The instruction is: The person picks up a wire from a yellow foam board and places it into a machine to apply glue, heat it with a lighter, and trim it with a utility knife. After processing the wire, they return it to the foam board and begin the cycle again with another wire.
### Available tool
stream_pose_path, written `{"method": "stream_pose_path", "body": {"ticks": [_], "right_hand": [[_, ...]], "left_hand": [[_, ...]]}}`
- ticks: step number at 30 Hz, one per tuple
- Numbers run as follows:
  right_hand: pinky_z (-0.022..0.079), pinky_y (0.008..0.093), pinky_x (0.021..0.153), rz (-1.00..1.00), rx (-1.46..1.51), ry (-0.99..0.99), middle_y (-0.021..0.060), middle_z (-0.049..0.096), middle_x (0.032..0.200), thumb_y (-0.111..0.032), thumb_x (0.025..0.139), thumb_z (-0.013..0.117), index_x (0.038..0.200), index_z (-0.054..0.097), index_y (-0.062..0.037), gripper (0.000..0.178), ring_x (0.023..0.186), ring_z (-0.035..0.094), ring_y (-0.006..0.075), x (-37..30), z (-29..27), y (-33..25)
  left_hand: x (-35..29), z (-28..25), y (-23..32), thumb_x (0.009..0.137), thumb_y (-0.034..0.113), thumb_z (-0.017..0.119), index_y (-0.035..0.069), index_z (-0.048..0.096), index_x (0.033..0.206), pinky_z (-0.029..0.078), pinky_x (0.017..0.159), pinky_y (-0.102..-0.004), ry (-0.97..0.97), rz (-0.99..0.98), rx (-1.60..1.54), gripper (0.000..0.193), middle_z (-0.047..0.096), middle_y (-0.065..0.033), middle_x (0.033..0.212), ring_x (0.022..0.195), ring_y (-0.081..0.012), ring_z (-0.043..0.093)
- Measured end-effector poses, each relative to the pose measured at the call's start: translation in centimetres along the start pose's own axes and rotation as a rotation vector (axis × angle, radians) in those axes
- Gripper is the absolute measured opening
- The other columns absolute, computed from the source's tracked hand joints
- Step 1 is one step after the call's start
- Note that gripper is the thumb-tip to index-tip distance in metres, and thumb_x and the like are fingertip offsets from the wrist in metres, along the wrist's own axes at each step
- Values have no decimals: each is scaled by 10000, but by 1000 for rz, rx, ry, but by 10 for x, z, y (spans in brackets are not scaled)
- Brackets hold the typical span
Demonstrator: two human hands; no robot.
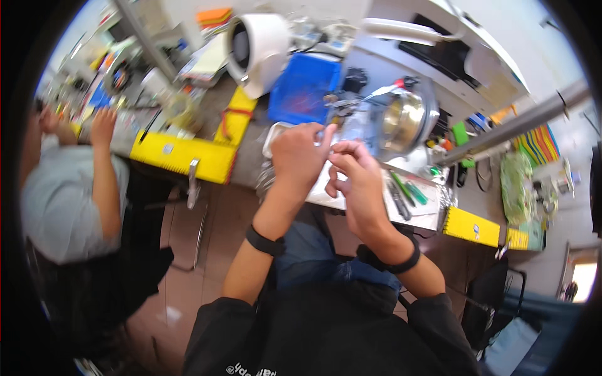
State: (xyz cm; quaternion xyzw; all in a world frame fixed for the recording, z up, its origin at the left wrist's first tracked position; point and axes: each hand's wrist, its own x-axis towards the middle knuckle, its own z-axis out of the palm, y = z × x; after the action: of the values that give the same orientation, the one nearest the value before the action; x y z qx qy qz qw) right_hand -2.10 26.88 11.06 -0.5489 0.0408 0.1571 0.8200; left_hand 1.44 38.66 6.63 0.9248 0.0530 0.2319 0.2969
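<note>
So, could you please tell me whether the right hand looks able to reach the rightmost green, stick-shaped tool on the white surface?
Probably yes: the right hand is nearby, and nothing visible covers the green, stick-shaped tool, though another green tool lies just left of it.

You cannot tell whether your hands (298, 156) pinch anything where they meet. Small parts (343, 108) beside your blue tray (282, 81) blur together, and the view's edge cuts off the co-worker (69, 200).

The left hand (298, 155) and right hand (360, 185) hover close together, fingers (352, 150) bent (both forearms (248, 271) angled inward).
</note>
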Motion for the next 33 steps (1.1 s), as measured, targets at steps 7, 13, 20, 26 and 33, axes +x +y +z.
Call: {"method": "stream_pose_path", "body": {"ticks": [7,13,20,26,33], "right_hand": [[384,190,493,125,-677,-846,7,575,798,-88,878,628,976,621,-19,120,602,500,54,-97,81,-54],[424,262,545,-41,-1099,-1693,44,580,756,-138,871,650,1000,636,6,194,612,565,148,-155,144,-10],[476,438,885,-154,-683,-2239,187,660,949,-44,839,596,1123,578,59,302,985,607,375,-265,154,85],[501,424,838,-250,-559,-2405,219,642,963,9,759,609,1019,622,33,261,957,621,365,-353,175,102],[496,428,702,-555,-258,-2438,204,618,839,31,730,616,841,607,33,111,809,619,355,-401,172,106]], "left_hand": [[-133,-96,10,679,354,752,21,701,919,543,726,-386,17,-387,-1511,414,705,-127,919,834,-244,681],[-148,14,36,691,316,727,22,712,854,543,724,-406,43,-442,-976,336,700,-161,870,807,-289,681],[-195,82,-5,706,272,699,23,724,777,543,721,-430,-139,-439,-407,261,694,-201,814,776,-341,680],[-233,11,5,772,219,614,49,718,738,537,723,-406,-90,-544,-330,202,688,-194,792,765,-334,673],[-277,-72,26,791,213,595,47,710,780,532,739,-390,178,-737,-104,202,687,-179,817,789,-314,671]]}}
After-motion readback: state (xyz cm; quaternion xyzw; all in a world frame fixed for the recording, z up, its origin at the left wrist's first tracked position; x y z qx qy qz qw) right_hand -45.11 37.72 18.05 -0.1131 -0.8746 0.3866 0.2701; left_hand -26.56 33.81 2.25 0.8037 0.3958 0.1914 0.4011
